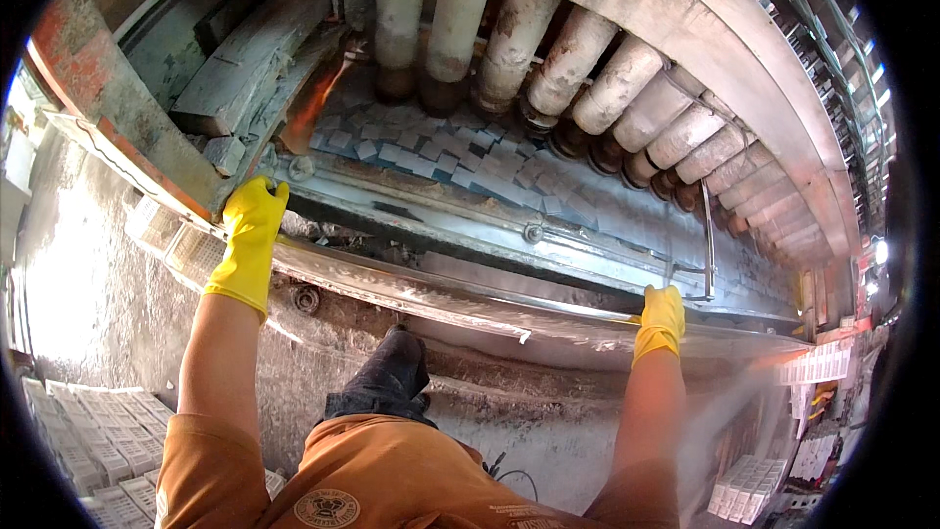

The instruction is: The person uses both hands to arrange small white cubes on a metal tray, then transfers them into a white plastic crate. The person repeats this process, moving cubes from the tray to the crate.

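My left hand [253,216], in a yellow rubber glove, is closed over the left end of a long metal panel [441,302] along the machine's front, beside an orange-stained frame post. My right hand [661,321], gloved alike, makes a fist on the same panel's upper edge, farther right. Its fingertips are hidden. Just past it stands a thin L-shaped metal bar [709,240]; I cannot tell whether the hand touches it. Behind the panel, a wet bed of many small flat rectangular pieces [460,162], white and blue-grey, stretches beneath a row of thick grey cylinders [509,44].
A curved metal beam [685,5] passes over the cylinders. Grey blocks [250,64] lie at the machine's left end. Stacks of pale slotted boxes [103,431] stand at the lower left, with more white stacks [749,488] at the lower right. Wet, rough ground [548,431] surrounds my legs.
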The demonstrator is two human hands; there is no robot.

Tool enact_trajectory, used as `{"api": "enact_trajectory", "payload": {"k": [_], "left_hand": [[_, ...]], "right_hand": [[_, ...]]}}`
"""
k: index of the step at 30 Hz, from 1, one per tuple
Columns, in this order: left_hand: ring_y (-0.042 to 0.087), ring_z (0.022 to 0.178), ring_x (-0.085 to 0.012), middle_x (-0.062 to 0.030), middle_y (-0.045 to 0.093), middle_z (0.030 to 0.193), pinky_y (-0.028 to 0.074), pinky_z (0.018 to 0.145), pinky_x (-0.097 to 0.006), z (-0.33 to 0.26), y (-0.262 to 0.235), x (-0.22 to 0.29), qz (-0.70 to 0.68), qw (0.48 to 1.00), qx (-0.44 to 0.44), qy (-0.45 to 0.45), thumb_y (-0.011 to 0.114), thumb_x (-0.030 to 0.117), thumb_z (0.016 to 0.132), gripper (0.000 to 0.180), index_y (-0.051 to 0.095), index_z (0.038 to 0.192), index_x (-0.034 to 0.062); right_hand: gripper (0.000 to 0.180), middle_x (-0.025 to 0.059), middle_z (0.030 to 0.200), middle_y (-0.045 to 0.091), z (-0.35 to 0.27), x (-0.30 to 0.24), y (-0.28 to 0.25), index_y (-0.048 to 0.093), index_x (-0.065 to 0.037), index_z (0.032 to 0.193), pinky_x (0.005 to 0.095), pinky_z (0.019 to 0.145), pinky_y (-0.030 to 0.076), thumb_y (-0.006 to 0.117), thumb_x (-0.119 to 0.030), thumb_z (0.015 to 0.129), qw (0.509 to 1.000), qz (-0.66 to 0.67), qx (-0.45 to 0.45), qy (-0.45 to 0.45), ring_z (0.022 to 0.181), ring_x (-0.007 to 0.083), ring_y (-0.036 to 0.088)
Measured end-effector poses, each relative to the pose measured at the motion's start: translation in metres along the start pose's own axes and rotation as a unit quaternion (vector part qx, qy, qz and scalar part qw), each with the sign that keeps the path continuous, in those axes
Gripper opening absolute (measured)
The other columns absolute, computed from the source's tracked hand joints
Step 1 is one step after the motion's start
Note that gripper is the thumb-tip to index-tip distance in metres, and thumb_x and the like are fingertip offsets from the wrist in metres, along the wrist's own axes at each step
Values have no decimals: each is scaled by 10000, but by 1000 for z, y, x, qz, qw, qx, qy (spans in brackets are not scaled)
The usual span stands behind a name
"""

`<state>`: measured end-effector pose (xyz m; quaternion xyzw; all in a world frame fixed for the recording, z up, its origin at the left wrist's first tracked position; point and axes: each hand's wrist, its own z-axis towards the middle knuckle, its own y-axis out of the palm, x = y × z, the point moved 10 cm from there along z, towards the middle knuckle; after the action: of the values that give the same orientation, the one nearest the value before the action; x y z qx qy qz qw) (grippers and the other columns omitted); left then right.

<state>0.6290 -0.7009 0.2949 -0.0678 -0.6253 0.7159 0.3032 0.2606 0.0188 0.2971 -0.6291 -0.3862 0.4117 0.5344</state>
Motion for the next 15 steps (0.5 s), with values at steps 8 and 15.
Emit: {"api": "enact_trajectory", "payload": {"k": [8, 15], "left_hand": [[703, 955, -420, -217, 744, 991, 539, 841, -488, 8, -4, 14, 11, 1000, -21, -10, 683, 482, 897, 458, 757, 1038, 53], [706, 963, -409, -207, 747, 1002, 538, 849, -487, 11, -8, 24, 12, 999, -32, -11, 687, 483, 896, 458, 757, 1058, 61]], "right_hand": [[462, 237, 1225, 676, 17, -18, 6, 684, -37, 1150, 513, 947, 492, 587, -438, 942, 999, -7, -14, -49, 1169, 432, 635], [480, 224, 1203, 716, 77, 11, 50, 710, -66, 1173, 514, 912, 518, 625, -455, 905, 992, -5, 3, -126, 1115, 431, 680]]}}
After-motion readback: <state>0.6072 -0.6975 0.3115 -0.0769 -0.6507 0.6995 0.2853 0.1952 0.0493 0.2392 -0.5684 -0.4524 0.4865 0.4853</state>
